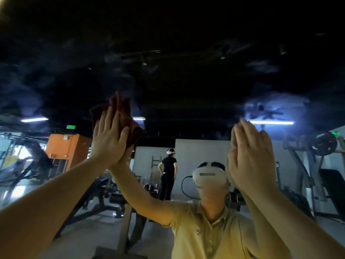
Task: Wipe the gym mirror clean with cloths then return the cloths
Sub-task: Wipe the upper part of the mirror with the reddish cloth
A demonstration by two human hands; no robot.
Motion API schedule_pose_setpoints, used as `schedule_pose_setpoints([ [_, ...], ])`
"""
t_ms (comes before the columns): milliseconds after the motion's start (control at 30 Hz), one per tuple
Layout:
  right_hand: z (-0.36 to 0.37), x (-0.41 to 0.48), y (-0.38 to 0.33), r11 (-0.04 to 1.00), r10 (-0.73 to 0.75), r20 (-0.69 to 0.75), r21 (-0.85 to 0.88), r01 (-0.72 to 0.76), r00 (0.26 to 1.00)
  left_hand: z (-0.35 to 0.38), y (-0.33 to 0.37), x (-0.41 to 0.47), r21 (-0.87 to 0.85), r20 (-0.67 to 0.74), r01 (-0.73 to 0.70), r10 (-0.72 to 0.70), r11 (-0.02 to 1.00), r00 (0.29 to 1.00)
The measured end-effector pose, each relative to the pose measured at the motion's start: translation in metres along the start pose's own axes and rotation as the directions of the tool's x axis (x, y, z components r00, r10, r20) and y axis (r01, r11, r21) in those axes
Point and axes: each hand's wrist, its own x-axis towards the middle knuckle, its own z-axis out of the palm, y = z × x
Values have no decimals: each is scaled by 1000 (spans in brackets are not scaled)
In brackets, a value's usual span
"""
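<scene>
Head view is showing you pressing the reddish-brown cloth (128, 118) flat against the gym mirror (186, 81) with your left hand (108, 135), fingers straight. Your right hand (252, 156) is lying flat on the glass too, fingers together, with no cloth showing under it. That bare palm is probably risking new smudges, and the unpinched cloth is likely risking sliding out and dropping.

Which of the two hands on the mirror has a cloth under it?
The left hand: it presses a dark red cloth flat against the gym mirror. The right hand lies bare on the glass, no cloth visible.
</scene>
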Motion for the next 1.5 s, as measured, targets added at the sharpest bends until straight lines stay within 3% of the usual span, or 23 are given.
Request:
schedule_pose_setpoints([
  [100,-4,-1,-10,999,19,15,-37,-18,1000,3,30,-14,-93,-20,218,-220,972,975],
  [167,-6,-3,-16,999,33,32,-38,-32,999,8,77,-15,-135,-28,198,-203,971,979],
  [300,-7,-3,-19,999,43,40,-16,-42,998,25,177,-17,-85,-47,-179,175,980,983],
  [400,-8,-3,-23,999,54,33,-6,-54,998,32,190,-21,-62,50,-500,503,864,863],
  [467,-8,-4,-31,996,92,32,-11,-91,995,28,153,-14,-18,91,-621,620,783,779],
  [500,-8,-4,-34,994,110,36,-24,-109,993,24,127,-9,2,93,-617,614,787,784],
  [567,-6,-4,-37,990,130,46,-62,-127,991,17,64,-2,22,59,-499,497,866,866],
  [667,-4,-5,-37,988,136,51,-83,-131,989,7,-7,-13,6,16,-177,177,984,984],
  [733,-3,-7,-37,989,129,53,-76,-125,990,10,-5,-23,-59,-10,103,-104,993,995],
  [800,-5,-12,-38,993,110,80,-61,-105,991,16,32,-27,-130,-28,290,-295,948,955],
  [867,-9,-18,-34,997,75,116,-23,-73,990,23,84,-36,-144,-42,250,-258,958,965],
  [1000,-28,-25,-12,984,-37,188,179,3,982,45,202,-82,-112,-41,-112,108,987,993],
  [1100,-43,-47,0,950,18,147,307,-63,989,54,253,-122,-124,18,-407,412,905,911],
  [1200,-55,-81,-7,957,26,156,281,-69,987,45,213,-127,-53,111,-562,564,826,818],
  [1267,-61,-100,-17,960,5,205,273,-62,979,37,162,-140,13,180,-558,547,830,818],
  [1400,-69,-135,-45,959,-12,241,279,-57,971,29,55,-204,47,208,-302,286,952,935],
  [1500,-66,-160,-57,973,52,296,199,-114,954,23,-5,-247,34,264,-152,138,988,955],
])
